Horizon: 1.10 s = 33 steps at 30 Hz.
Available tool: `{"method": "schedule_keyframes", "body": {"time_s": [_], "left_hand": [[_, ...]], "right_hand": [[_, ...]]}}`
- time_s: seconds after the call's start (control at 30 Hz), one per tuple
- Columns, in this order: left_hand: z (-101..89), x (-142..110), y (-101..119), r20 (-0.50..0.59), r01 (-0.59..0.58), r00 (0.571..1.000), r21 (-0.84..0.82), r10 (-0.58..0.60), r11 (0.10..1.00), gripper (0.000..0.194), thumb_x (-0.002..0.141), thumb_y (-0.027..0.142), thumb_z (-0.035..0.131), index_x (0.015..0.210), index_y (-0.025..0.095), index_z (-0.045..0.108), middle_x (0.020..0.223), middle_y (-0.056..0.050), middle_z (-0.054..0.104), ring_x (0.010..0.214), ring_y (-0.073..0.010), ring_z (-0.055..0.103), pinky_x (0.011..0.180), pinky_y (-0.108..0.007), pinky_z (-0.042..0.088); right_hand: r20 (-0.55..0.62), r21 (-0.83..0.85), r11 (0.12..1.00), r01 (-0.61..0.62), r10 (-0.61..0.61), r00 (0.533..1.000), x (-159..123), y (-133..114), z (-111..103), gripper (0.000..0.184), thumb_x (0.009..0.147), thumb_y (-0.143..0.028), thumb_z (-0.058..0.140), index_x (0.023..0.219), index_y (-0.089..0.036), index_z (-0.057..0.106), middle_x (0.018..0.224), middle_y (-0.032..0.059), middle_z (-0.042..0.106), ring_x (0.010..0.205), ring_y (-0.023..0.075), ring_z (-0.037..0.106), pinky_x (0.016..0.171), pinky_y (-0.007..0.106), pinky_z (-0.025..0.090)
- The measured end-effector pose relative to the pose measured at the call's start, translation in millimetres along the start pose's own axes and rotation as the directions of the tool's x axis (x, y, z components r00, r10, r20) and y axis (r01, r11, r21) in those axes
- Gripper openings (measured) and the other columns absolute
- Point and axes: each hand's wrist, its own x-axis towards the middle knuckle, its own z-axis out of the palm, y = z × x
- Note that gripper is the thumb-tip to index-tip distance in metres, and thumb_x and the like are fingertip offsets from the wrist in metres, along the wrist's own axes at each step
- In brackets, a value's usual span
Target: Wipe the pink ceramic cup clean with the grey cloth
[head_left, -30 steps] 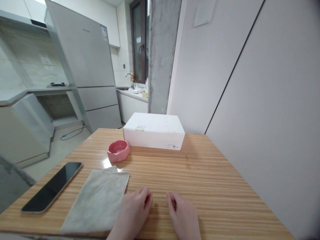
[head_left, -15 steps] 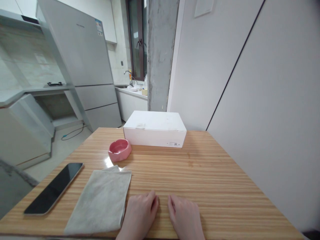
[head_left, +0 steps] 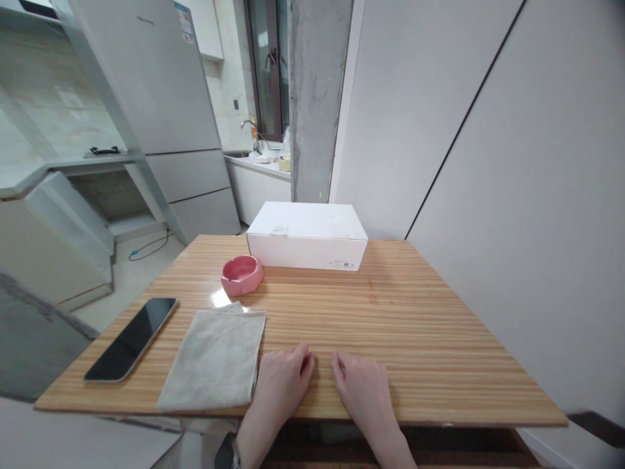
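Note:
My left hand (head_left: 286, 374) rests on the table as a loose fist, its wrist over the front edge. Close to its left side lies a folded grey-beige cloth (head_left: 215, 361). My right hand (head_left: 362, 379) is also curled closed on the wood, a short gap from the left one. Nothing shows in either fist. Left of the cloth is a phone (head_left: 131, 340) with a dark screen, lying flat. A pink ashtray (head_left: 242, 276) stands behind the cloth, near the front left corner of a closed white box (head_left: 307, 251).
The wooden table (head_left: 439, 365) has a striped grain and narrows toward the back. A white wall panel (head_left: 537, 228) borders its right side. Behind stand a concrete pillar (head_left: 319, 98), a grey fridge (head_left: 146, 85) and a sink counter (head_left: 263, 166). A dark watch (head_left: 227, 451) is on my left wrist.
The camera view has tipped downward, so the table's front edge and my wrists now show. Both hands stay closed in place, and the objects on the table have not moved.

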Motion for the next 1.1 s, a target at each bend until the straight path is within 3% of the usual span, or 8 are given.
{"method": "schedule_keyframes", "body": {"time_s": [1.1], "left_hand": [[-5.6, -1.8, -1.7, 0.03, -0.002, 1.0, -0.007, 0.002, 1.0, 0.027, 0.093, 0.029, 0.038, 0.074, 0.022, 0.055, 0.068, 0.0, 0.069, 0.062, -0.0171, 0.065, 0.052, -0.027, 0.029]], "right_hand": [[-0.047, -0.005, 1.0, 0.027, -0.027, 0.999, -1.1, 0.0, -0.5, 0.032, 0.092, -0.024, 0.044, 0.065, -0.02, 0.061, 0.057, 0.0019, 0.067, 0.051, 0.0143, 0.06, 0.051, 0.029, 0.018]]}}
